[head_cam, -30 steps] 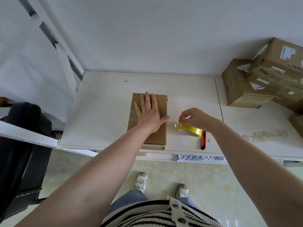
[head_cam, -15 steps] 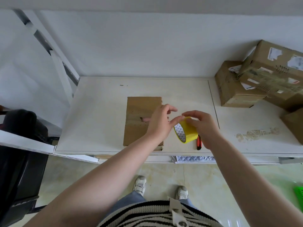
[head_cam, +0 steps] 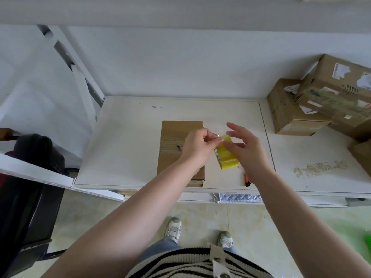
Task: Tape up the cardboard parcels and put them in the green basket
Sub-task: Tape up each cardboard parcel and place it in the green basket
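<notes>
A flat brown cardboard parcel [head_cam: 174, 137] lies on the white table [head_cam: 128, 141], near its front edge. Both hands hover over the parcel's right side with a yellow roll of tape [head_cam: 227, 157] between them. My left hand [head_cam: 197, 147] has its fingers curled and pinches the roll's upper rim, where the tape end lies. My right hand [head_cam: 247, 151] holds the roll from the right with thumb and lower fingers, its upper fingers spread. A sliver of green [head_cam: 367, 241] shows on the floor at the right edge, perhaps the basket.
A red-handled cutter [head_cam: 246, 180] lies on the table under my right wrist. Several taped cardboard boxes [head_cam: 313, 109] are stacked at the back right, another at the right edge. A black chair [head_cam: 30, 177] stands to the left. Crumbly residue [head_cam: 319, 168] marks the table's right part.
My left hand left the parcel's top and came to the tape roll. My right hand lifted the roll off the table and up over the parcel's right edge. The camera tilted down.
</notes>
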